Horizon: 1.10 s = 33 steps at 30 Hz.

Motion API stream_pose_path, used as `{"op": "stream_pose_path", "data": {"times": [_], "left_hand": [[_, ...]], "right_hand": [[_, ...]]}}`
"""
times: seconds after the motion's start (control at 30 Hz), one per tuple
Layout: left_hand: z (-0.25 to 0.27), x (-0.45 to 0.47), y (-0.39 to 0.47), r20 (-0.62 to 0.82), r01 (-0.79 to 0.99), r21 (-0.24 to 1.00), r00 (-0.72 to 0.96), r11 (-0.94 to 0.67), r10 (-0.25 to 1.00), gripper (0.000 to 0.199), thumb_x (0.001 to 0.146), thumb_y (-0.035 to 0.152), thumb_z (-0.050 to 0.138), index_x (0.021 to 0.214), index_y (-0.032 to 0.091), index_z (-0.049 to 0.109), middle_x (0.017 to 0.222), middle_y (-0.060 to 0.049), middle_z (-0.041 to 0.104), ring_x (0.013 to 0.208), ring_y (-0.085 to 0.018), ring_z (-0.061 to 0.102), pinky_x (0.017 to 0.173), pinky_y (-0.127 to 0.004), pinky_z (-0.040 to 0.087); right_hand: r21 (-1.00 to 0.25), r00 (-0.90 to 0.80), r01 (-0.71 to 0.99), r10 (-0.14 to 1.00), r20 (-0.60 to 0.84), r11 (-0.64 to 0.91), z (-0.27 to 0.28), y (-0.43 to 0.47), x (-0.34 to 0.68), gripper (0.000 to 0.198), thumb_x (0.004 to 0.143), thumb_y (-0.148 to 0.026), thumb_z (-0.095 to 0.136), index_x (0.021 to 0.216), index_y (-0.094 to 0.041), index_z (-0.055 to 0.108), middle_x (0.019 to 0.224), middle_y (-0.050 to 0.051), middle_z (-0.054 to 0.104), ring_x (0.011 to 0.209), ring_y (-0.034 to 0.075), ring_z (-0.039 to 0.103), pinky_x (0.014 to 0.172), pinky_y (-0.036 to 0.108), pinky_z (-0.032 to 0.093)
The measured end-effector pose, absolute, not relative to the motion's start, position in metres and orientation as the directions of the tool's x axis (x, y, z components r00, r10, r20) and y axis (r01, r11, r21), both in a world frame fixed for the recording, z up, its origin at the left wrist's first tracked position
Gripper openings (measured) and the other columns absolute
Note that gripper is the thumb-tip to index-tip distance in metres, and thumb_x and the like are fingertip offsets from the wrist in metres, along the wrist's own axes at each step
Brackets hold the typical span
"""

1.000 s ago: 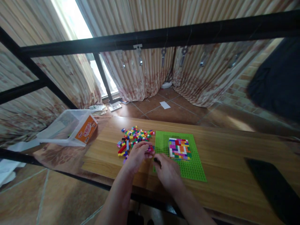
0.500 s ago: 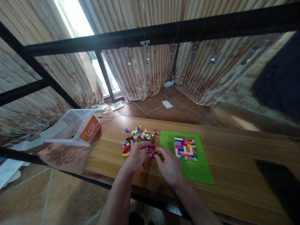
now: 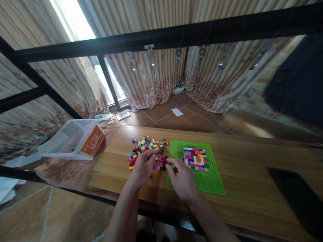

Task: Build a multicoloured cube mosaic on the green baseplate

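Could've gone sideways pretty easily, tbh: most likely by fumbling the dark red and black bricks (image 3: 164,163) in that tight spot between the left hand (image 3: 143,167) and the right hand (image 3: 183,177), with pieces so small and fingertips so crowded. Might also have flicked one into the loose brick pile (image 3: 147,145), just left of centre in the frame and right above the left hand, and good luck fishing it back out of that mess. Less of a worry, but could've clipped the brick mosaic (image 3: 196,159) on the green baseplate (image 3: 215,181), right of centre in the lower half, with a careless swing of the right hand. Position-wise, had the dark red and black bricks a bit below the middle of the frame, right by the tips of the right thumb and forefinger and just beside the left fingers. Saw the left fingers loosely curled, the right thumb and forefinger parted by a narrow gap. Couldn't tell about an actual pinch on either side, though: too tiny and partly hidden.
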State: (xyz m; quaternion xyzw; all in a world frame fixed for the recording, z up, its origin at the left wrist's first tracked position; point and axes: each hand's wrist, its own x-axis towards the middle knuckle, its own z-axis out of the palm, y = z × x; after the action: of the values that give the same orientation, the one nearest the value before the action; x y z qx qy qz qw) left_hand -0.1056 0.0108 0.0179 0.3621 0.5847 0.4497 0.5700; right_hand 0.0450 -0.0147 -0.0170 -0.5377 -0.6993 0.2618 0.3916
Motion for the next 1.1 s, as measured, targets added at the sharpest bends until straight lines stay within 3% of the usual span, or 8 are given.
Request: {"op": "stream_pose_path", "data": {"times": [0.13, 0.27, 0.47, 0.67, 0.87, 1.1], "left_hand": [[0.019, -0.091, 0.006, -0.324, -0.078, 0.942, 0.036, 0.326, 0.945, 0.032, 0.081, 0.032, 0.066, 0.106, 0.013, 0.067, 0.076, -0.002, 0.070, 0.056, -0.011, 0.062, 0.051, -0.021, 0.049], [0.015, -0.081, 0.004, -0.296, -0.046, 0.951, 0.149, 0.306, 0.943, 0.037, 0.082, 0.038, 0.066, 0.109, 0.012, 0.067, 0.074, -0.002, 0.067, 0.060, -0.011, 0.060, 0.052, -0.020, 0.050], [0.015, -0.073, 0.001, -0.267, -0.085, 0.954, 0.206, 0.289, 0.941, 0.046, 0.081, 0.043, 0.066, 0.114, 0.012, 0.064, 0.076, -0.003, 0.067, 0.067, -0.014, 0.062, 0.060, -0.025, 0.055], [0.016, -0.063, 0.000, -0.194, -0.039, 0.978, 0.221, 0.207, 0.956, 0.045, 0.082, 0.042, 0.066, 0.116, 0.014, 0.064, 0.083, -0.003, 0.068, 0.070, -0.015, 0.064, 0.063, -0.027, 0.056], [0.016, -0.062, 0.004, -0.216, 0.101, 0.975, 0.227, 0.197, 0.950, 0.036, 0.082, 0.049, 0.064, 0.078, 0.014, 0.063, 0.066, -0.001, 0.063, 0.061, -0.013, 0.060, 0.056, -0.022, 0.047], [0.016, -0.058, 0.004, -0.182, 0.167, 0.977, 0.328, 0.133, 0.927, 0.045, 0.080, 0.053, 0.061, 0.057, 0.017, 0.048, 0.050, 0.006, 0.041, 0.048, -0.007, 0.037, 0.047, -0.021, 0.027]], "right_hand": [[-0.835, -0.098, 0.439, 0.942, 0.321, 0.331, -0.009, -0.016, 0.049, 0.017, 0.091, -0.021, 0.059, 0.106, -0.022, 0.067, 0.099, 0.004, 0.069, 0.075, 0.015, 0.062, 0.068, 0.028, 0.049], [-0.836, -0.072, 0.418, 0.931, 0.358, 0.354, -0.006, -0.014, 0.055, 0.010, 0.090, -0.019, 0.062, 0.097, -0.022, 0.069, 0.090, 0.002, 0.068, 0.078, 0.014, 0.062, 0.067, 0.026, 0.048], [-0.798, -0.089, 0.485, 0.927, 0.363, 0.359, -0.005, -0.012, 0.068, 0.010, 0.091, -0.019, 0.060, 0.094, -0.022, 0.069, 0.092, 0.003, 0.067, 0.083, 0.016, 0.063, 0.073, 0.029, 0.049], [-0.684, -0.118, 0.591, 0.885, 0.450, 0.427, -0.001, -0.011, 0.083, 0.011, 0.091, -0.017, 0.060, 0.090, -0.021, 0.070, 0.092, 0.004, 0.066, 0.086, 0.018, 0.063, 0.077, 0.030, 0.048], [-0.653, -0.125, 0.595, 0.857, 0.501, 0.469, -0.002, -0.014, 0.095, 0.012, 0.093, -0.022, 0.060, 0.089, -0.021, 0.072, 0.091, 0.005, 0.066, 0.086, 0.017, 0.063, 0.077, 0.029, 0.049], [-0.698, -0.169, 0.512, 0.855, 0.490, 0.501, -0.003, -0.016, 0.104, 0.013, 0.093, -0.023, 0.061, 0.086, -0.021, 0.071, 0.087, 0.004, 0.067, 0.083, 0.017, 0.061, 0.076, 0.029, 0.049]]}}
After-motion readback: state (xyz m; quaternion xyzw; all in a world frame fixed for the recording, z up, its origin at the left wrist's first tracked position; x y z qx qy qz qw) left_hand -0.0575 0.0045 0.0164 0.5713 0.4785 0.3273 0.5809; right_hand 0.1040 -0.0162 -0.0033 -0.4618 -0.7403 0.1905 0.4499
